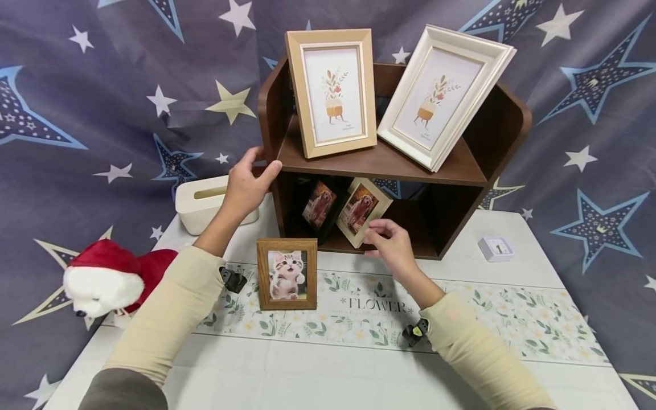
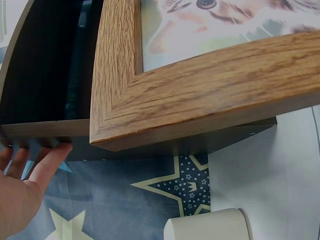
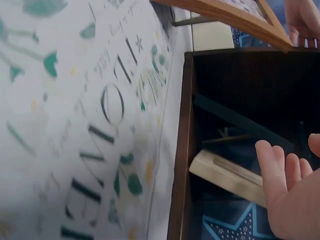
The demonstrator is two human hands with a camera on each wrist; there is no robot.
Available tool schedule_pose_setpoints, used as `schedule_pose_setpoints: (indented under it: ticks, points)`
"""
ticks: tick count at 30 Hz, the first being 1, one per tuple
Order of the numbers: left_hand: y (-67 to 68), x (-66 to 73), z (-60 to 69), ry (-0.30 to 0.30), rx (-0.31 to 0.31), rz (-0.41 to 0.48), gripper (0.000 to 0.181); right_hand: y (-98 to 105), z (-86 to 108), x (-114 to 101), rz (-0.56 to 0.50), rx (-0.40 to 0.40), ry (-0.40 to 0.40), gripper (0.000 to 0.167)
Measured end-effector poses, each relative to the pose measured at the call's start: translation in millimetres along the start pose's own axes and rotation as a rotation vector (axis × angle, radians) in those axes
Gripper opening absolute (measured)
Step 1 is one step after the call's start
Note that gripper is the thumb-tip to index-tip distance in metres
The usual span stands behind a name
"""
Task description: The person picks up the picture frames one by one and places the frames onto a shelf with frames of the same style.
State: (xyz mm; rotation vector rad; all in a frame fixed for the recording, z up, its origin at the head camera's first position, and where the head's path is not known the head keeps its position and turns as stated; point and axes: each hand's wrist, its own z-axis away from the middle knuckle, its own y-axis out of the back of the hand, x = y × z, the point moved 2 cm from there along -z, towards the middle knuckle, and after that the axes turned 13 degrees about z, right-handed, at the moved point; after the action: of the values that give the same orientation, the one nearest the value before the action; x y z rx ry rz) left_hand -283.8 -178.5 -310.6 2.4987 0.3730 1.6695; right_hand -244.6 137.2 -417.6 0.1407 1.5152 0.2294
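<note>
The word "FLOWER" [image 1: 376,306] stands in capitals on the floral strip [image 1: 353,326], which crosses the bench [image 1: 307,370] from its left edge to its right edge; the smaller line below is too faint to read.

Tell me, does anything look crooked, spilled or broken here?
The white picture frame on the upper shelf looks askew, perhaps on purpose: its bottom edge slants clearly against the shelf's front edge. I see no spill or damage.
</note>
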Motion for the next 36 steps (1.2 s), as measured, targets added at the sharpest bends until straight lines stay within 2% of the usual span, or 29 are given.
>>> schedule_pose_setpoints:
  ticks: [16,21,28,36]
  points:
    - [0.1,0.9,0.3,-0.004,0.000,0.016,0.055,-36.4,10.9,-0.8,0.043,-0.108,0.033,0.029]
    - [-1.5,-0.3,-0.7,0.000,-0.002,0.018,0.055,-45.7,14.2,-4.2,0.053,-0.148,0.072,0.029]
    - [-0.8,-0.9,-0.2,-0.002,0.003,0.006,0.054,-59.8,17.2,-3.4,0.080,-0.249,0.127,0.038]
    - [-0.2,0.3,0.4,-0.004,0.003,0.004,0.054,-74.8,23.4,-7.7,0.133,-0.299,0.134,0.030]
